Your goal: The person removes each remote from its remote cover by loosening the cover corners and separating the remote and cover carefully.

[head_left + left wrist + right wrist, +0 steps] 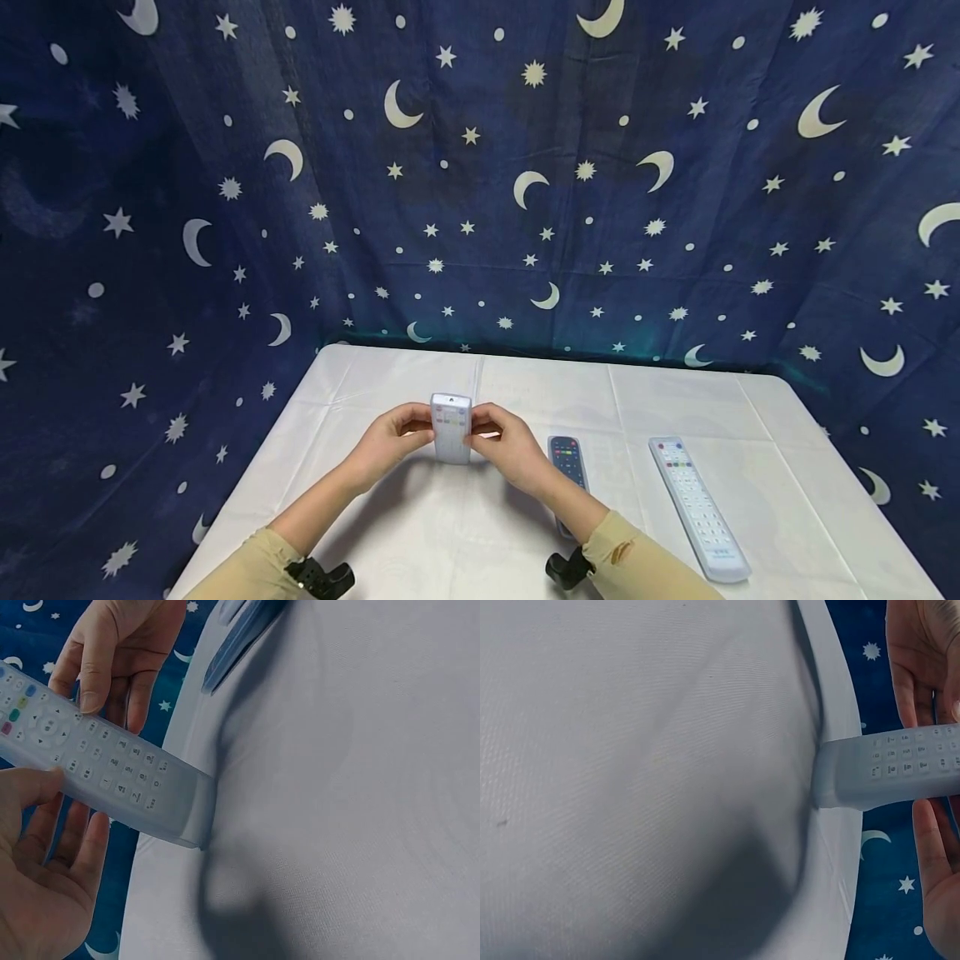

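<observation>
Both hands hold a white remote control point(452, 442) in a translucent cover, its button side facing me. It stands upright, its lower end against the white tabletop in the left wrist view. My left hand point(387, 446) grips its left edge, thumb in front and fingers toward the back. On the opposite edge, my right hand point(513, 446) pinches it in the same way. The left wrist view shows the remote's keypad, with the left hand point(45, 862) below and the right hand point(124, 656) above. Only its lower part appears in the right wrist view.
A dark remote control point(567, 462) lies right of the hands, partly hidden by the right forearm. Farther right lies a long white remote control point(697, 504) in a clear cover. A blue curtain point(480, 208) with moons and stars hangs behind the white table point(540, 383).
</observation>
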Available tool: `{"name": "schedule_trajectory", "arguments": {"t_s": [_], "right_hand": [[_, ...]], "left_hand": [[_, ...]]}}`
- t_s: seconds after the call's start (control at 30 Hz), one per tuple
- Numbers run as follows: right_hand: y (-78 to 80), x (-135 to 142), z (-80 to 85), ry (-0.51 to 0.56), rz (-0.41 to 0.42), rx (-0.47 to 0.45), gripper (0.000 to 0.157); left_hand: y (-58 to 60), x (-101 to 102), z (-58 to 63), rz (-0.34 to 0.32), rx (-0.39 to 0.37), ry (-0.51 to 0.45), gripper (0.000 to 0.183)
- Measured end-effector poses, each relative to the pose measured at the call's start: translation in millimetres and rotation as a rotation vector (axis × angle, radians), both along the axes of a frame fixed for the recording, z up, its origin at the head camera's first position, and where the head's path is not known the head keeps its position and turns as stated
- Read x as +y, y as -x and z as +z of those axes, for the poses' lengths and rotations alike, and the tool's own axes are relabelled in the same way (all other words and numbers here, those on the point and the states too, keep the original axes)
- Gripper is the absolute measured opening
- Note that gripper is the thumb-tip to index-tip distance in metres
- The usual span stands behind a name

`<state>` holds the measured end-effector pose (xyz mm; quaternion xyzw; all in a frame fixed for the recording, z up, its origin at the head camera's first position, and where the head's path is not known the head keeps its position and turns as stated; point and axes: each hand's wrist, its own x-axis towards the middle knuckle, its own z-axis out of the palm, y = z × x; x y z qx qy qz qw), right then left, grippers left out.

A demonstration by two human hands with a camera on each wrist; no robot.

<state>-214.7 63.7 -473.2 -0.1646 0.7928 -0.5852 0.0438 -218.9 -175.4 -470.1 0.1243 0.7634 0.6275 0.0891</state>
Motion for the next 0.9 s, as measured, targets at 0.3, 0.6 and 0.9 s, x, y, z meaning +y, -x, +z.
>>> {"name": "schedule_trajectory", "arguments": {"t_s": [0.3, 0.6, 0.9], "right_hand": [[-1.6, -0.9, -5.8, -0.006, 0.018, -0.016, 0.024], [-7.1, 0.3, -8.7, -0.045, 0.022, 0.013, 0.022], [-16.5, 2.3, -13.6, -0.083, 0.132, 0.153, 0.021]], "left_hand": [[-2.0, -3.8, -0.9, -0.008, -0.076, -0.03, 0.035], [-7.3, -11.3, 4.7, 0.003, -0.481, -0.005, 0.069], [-13.4, -10.5, -3.6, -0.172, -0.695, -0.138, 0.07]]}}
